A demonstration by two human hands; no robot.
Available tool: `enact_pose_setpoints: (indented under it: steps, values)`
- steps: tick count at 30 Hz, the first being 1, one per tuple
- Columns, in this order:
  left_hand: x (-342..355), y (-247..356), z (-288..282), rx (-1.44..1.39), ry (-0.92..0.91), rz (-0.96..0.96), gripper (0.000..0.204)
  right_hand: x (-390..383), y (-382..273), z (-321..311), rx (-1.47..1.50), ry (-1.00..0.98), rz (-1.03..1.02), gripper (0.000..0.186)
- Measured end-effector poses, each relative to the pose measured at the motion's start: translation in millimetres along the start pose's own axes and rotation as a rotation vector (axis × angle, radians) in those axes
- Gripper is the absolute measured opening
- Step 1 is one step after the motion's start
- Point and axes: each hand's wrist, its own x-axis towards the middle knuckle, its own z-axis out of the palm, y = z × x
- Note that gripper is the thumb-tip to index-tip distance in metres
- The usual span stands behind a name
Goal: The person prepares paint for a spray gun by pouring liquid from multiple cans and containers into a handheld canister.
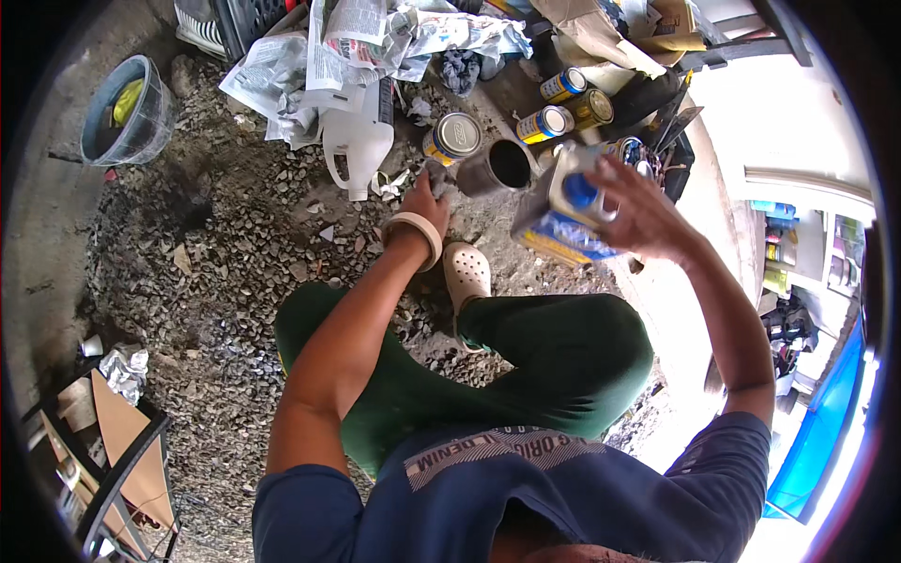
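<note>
My right hand (643, 211) grips a rectangular metal can (554, 220) with a blue cap and a blue and yellow label; it is tilted and blurred by motion. Just left of it stands an open dark cylindrical container (488, 171). Beside that container my left hand (427, 205) is closed on a small grey crumpled wad (439, 175), perhaps a rag. A cream tape roll (413, 225) circles my left wrist. Behind the open container is a round lidded paint can (455, 139).
Several more paint cans (544, 124) stand at the back right. Crumpled newspaper (347, 47) and a translucent plastic jug (357, 145) lie at the back. A bucket (122, 113) with something yellow sits far left. A black-framed object (113, 460) is at lower left, on gravel (216, 310).
</note>
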Motion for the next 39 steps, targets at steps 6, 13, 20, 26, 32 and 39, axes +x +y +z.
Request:
enact_pose_setpoints:
  steps: [6,13,20,26,32,39]
  values:
    - [-2.2,-2.8,-50.6,-0.151,0.162,-0.010,0.057,57.1,48.5,-8.6,0.164,0.480,0.267,0.091]
    - [-23.9,-5.2,-93.3,-0.349,0.256,0.002,0.057,195.2,146.6,-14.8,0.091,0.628,0.410,0.082]
    - [-64.9,-23.9,-120.2,-0.383,0.366,0.114,0.059,265.0,159.7,-39.6,-0.240,0.115,0.448,0.043]
    - [-91.2,-20.2,-141.2,-0.474,0.451,-0.025,0.060,291.3,207.8,-10.4,0.201,0.385,0.764,0.058]
    - [-95.1,-20.6,-145.9,-0.413,0.447,-0.095,0.062,320.3,275.5,32.3,0.256,0.234,0.771,0.058]
    - [-85.1,-20.3,-136.4,-0.465,0.471,-0.072,0.061,329.2,266.3,61.5,0.227,0.274,0.908,0.061]
